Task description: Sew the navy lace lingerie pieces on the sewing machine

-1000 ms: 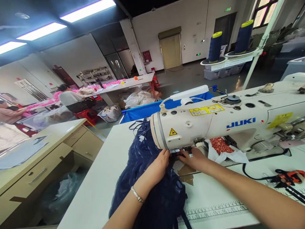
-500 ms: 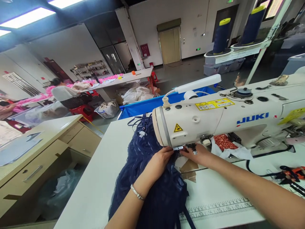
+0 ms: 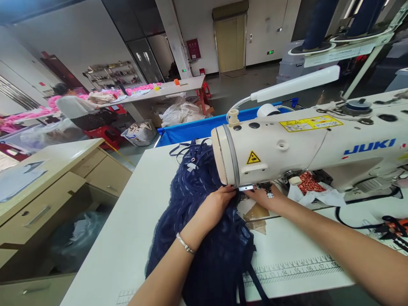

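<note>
A navy lace garment with thin straps (image 3: 204, 229) lies spread under the head of a white JUKI sewing machine (image 3: 270, 148). My left hand (image 3: 218, 206), a bracelet on its wrist, holds the garment's edge just left of the presser foot, fingertips pressed together. On the other side of the needle area, my right hand (image 3: 263, 199) reaches under the machine head. Its fingertips are partly hidden by metal parts there, and they appear to pinch the garment's edge. A white label (image 3: 191, 167) shows on the cloth near the straps.
Copper-coloured small pieces (image 3: 309, 182) lie on white paper behind my right forearm. Black-and-orange snips (image 3: 393, 227) rest at the right. A printed ruler (image 3: 296, 268) runs along the table front. A blue cloth bin (image 3: 191, 129) stands behind; a drawer cabinet (image 3: 47, 204) is at left.
The view has shifted, so the machine appears larger and farther right. Both hands stay at the needle area on the garment, with little visible movement of the cloth.
</note>
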`<control>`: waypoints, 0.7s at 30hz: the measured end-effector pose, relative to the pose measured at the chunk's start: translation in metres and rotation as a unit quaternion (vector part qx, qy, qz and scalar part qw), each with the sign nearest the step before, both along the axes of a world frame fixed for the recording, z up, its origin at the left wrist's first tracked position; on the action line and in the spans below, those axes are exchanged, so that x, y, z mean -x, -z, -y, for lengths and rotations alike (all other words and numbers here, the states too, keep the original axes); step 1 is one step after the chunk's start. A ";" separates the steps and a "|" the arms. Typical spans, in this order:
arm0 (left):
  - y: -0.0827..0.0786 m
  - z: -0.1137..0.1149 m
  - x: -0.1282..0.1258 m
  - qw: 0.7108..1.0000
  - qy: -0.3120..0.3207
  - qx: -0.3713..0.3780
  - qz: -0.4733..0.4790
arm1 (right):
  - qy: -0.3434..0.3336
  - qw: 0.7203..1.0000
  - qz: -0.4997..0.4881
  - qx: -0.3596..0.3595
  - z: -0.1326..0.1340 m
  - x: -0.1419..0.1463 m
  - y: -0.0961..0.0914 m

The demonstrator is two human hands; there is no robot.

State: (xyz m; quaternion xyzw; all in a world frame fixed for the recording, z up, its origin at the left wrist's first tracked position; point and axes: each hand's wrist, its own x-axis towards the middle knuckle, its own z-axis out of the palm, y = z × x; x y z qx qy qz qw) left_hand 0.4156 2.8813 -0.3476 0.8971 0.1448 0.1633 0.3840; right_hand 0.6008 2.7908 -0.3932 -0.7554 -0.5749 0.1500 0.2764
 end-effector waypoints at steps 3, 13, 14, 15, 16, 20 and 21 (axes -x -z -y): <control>0.001 0.000 0.001 1.000 -0.003 0.021 0.016 | 0.001 1.000 0.010 0.004 -0.001 -0.001 0.002; 0.002 0.000 -0.001 0.989 -0.055 -0.115 -0.069 | 0.000 0.990 0.135 0.038 -0.005 -0.003 0.016; 0.003 0.000 0.000 0.983 -0.073 -0.135 -0.097 | 0.005 0.988 0.150 0.041 -0.004 -0.002 0.015; 0.004 0.000 0.000 0.977 -0.081 -0.152 -0.122 | 0.008 0.985 0.167 0.049 -0.004 -0.001 0.012; 0.004 -0.001 0.001 0.973 -0.078 -0.166 -0.140 | 0.011 0.981 0.184 0.059 -0.003 0.000 0.010; 0.006 -0.003 0.003 0.970 0.000 -0.200 -0.139 | 0.013 0.970 0.230 0.084 -0.001 0.002 0.002; 0.007 -0.004 0.004 0.971 0.019 -0.201 -0.128 | 0.008 0.968 0.236 0.083 0.000 0.002 0.000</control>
